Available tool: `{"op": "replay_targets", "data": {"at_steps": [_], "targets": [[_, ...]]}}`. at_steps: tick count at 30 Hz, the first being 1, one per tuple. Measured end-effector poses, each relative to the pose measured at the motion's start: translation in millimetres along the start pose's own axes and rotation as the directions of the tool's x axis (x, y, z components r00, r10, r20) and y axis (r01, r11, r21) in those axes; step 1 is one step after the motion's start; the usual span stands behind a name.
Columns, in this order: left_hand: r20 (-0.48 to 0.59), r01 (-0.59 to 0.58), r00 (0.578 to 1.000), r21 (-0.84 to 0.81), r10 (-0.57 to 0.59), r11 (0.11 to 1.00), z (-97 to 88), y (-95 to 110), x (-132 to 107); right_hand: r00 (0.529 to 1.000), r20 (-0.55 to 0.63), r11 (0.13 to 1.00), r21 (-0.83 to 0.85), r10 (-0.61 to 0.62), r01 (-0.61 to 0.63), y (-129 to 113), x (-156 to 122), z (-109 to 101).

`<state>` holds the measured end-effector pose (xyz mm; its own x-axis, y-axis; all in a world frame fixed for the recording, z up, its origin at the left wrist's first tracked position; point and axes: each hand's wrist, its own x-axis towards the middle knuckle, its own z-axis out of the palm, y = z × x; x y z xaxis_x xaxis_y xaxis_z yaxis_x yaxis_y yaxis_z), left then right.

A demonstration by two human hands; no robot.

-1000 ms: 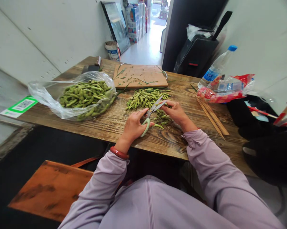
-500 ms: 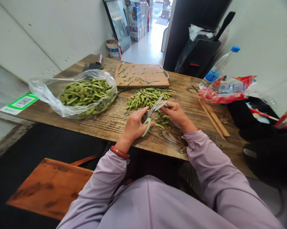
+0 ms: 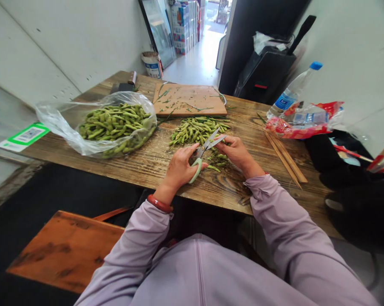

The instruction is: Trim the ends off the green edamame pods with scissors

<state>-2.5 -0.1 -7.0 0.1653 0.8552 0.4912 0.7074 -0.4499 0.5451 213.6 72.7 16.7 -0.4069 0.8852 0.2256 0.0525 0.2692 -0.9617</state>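
My left hand (image 3: 179, 165) is closed around scissors (image 3: 203, 148) with pale green handles, whose blades are parted and point away to the upper right. Close to the blade tips, my right hand (image 3: 234, 153) has its fingers pinched together on what looks like a green soybean pod, mostly hidden by the fingers and blades. Just beyond both hands lies a heap of soybean pods (image 3: 192, 129). A few loose pods (image 3: 214, 168) and small trimmings are on the wooden table beneath my hands. More pods fill an open clear plastic bag (image 3: 83, 146) to the left.
A cutting board (image 3: 192, 97) with green scraps lies behind the heap. On the right are wooden sticks (image 3: 284, 159), a water bottle (image 3: 283, 102) and a red-and-clear package (image 3: 306, 123). A green-and-white card (image 3: 26, 134) sits at the left, and a brown wooden stool (image 3: 64, 250) stands below.
Almost nothing differs. The view has shifted very slightly; both hands and the scissors keep the same pose, blades still parted.
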Motion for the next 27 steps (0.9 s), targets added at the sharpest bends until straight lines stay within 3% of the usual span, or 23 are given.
{"op": "replay_targets", "data": {"at_steps": [11,23,27], "targets": [[-0.002,-0.016,1.0,0.04,0.016,0.999,-1.9,2.1,-0.1,1.0,-0.014,0.998,-0.064,-0.009,0.008,4.4,-1.1,-0.4],[-0.013,0.075,0.997,0.099,-0.074,0.992,-1.8,5.4,-1.4,0.998,-0.027,0.998,0.031,0.062,-0.061,3.6,-0.1,5.5],[-0.015,0.062,0.998,0.088,-0.061,0.994,-2.3,4.9,-1.6,0.999,-0.05,0.997,-0.077,-0.008,0.004,1.9,1.9,4.3]]}}
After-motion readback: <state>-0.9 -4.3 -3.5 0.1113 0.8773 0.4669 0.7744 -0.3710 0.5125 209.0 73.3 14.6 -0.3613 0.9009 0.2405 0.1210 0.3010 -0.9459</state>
